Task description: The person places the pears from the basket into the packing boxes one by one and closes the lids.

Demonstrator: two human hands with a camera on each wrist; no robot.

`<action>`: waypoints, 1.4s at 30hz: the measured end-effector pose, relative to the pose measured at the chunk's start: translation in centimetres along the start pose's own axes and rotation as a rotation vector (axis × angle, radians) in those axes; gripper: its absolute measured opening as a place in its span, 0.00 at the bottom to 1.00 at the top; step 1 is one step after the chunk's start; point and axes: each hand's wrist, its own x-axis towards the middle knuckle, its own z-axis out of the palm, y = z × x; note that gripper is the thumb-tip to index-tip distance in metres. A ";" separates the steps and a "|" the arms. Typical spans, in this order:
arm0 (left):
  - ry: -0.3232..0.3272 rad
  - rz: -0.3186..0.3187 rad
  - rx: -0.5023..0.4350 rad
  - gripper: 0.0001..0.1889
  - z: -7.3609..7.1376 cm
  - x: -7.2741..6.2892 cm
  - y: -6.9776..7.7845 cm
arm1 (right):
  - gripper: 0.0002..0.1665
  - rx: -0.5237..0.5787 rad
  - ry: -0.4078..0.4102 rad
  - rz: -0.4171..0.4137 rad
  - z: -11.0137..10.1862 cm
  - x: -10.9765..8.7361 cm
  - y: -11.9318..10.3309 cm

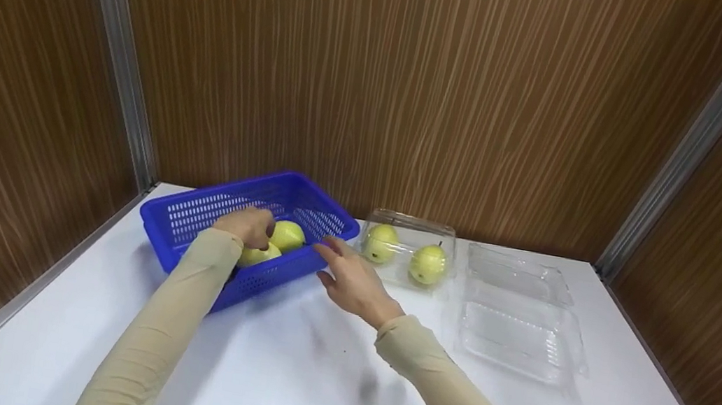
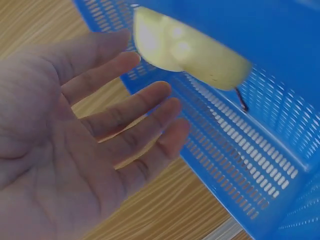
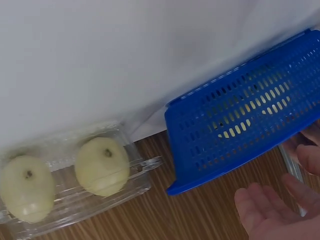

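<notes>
Partly hidden: the two pears (image 1: 275,243) in the blue basket (image 1: 190,214), the nearer one largely covered by the left hand (image 1: 250,225) in the head view and cut off by the basket wall in the left wrist view; their outlines blur together there. From the right wrist they show only as yellow patches through the basket's slotted wall (image 3: 240,122). Right hand (image 1: 350,279): cut off at the frame edge in its own wrist view, fingertips (image 3: 252,200) only. Left hand: inside the basket, over the pears; the head view shows its back, with the knuckles bent downward, while the left wrist view (image 2: 75,150) shows palm and fingers spread and relaxed, just short of the fruit (image 2: 192,52), gripping nothing; contact cannot be told. Right hand: fingers extended and loose, empty, at the basket's right corner, above the white table (image 1: 322,381); whether it touches the rim cannot be told. Head view only: an open clear tray (image 1: 518,313), holding nothing, lies right of centre. Beside the basket, a second clear tray (image 1: 407,234) holds two more pears (image 1: 404,254), stem ends visible from the right wrist (image 3: 65,175).
</notes>
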 end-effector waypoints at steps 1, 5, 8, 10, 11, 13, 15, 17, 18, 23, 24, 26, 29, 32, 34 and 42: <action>-0.007 0.000 0.006 0.19 0.1 0.1 -0.1 | 0.29 -0.010 -0.016 -0.005 0.1 0.1 -0.3; -0.030 -0.008 0.018 0.20 0.3 0.2 -0.4 | 0.34 -0.067 -0.064 -0.064 0.4 0.6 -1.3; -0.080 -0.029 0.027 0.22 0.2 0.3 -0.7 | 0.36 -0.112 -0.096 -0.096 0.7 0.9 -2.0; -0.123 -0.032 0.038 0.25 0.0 0.4 -0.8 | 0.38 -0.135 -0.123 -0.103 0.9 1.1 -2.4; -0.149 -0.043 0.032 0.26 0.0 0.5 -0.9 | 0.38 -0.136 -0.142 -0.103 1.0 1.1 -2.5; -0.201 -0.072 0.017 0.28 -0.1 0.6 -1.1 | 0.39 -0.130 -0.188 -0.101 1.3 1.2 -2.8; -0.240 -0.099 0.014 0.30 -0.2 0.7 -1.1 | 0.40 -0.122 -0.228 -0.104 1.6 1.1 -3.1; -0.264 -0.114 0.031 0.31 -0.2 0.9 -1.0 | 0.41 -0.119 -0.255 -0.106 1.9 1.0 -3.2; -0.274 -0.117 0.041 0.32 -0.1 0.9 -0.9 | 0.41 -0.123 -0.261 -0.105 2.1 1.0 -3.2; -0.274 -0.136 0.063 0.33 0.1 1.3 -0.5 | 0.43 -0.129 -0.261 -0.093 2.5 0.8 -3.1; -0.270 -0.146 0.056 0.33 0.1 1.3 -0.5 | 0.44 -0.130 -0.260 -0.093 2.6 0.8 -3.1; -0.259 -0.161 0.047 0.34 0.1 1.4 -0.7 | 0.44 -0.127 -0.257 -0.097 2.6 0.8 -3.1; -0.250 -0.184 0.016 0.34 0.0 1.4 -1.1 | 0.46 -0.125 -0.253 -0.100 2.5 0.8 -3.2; -0.254 -0.198 -0.014 0.34 -0.1 1.3 -1.5 | 0.47 -0.114 -0.261 -0.099 2.4 0.8 -3.3; -0.274 -0.194 -0.014 0.33 -0.2 1.0 -1.7 | 0.48 -0.107 -0.260 -0.103 2.3 0.8 -3.4; -0.314 -0.172 0.063 0.32 -0.7 -0.6 -1.6 | 0.50 -0.093 -0.276 -0.095 2.2 0.8 -3.9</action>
